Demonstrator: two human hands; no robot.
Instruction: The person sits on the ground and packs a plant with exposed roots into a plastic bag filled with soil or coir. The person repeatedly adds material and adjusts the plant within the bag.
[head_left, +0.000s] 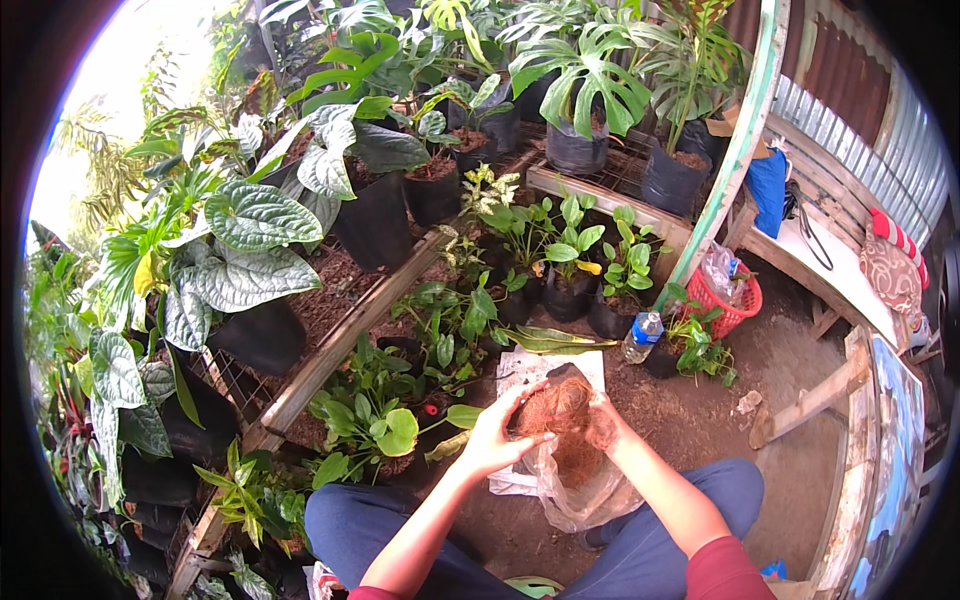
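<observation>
A clump of brown coconut-like fibre (551, 412) is held between my two hands, above a clear plastic bag (574, 499). My left hand (496, 433) cups its left side, with the thumb along the near edge. Against its right side is my right hand (604, 424), smudged with soil. Something dark, possibly the rim of a black grow bag (567, 370), shows at the clump's far end; the fibre hides the rest. More loose fibre (583, 463) lies in the mouth of the bag. Under it all is a pale sheet (516, 367) on the soil floor.
A water bottle (643, 337) stands beyond my right hand, near a red plastic basket (721, 300). Potted seedlings (367, 420) crowd the left, before a wooden bed rail (349, 326). A snake-plant-like leaf (555, 341) lies past the sheet. A green post (724, 176) rises at right.
</observation>
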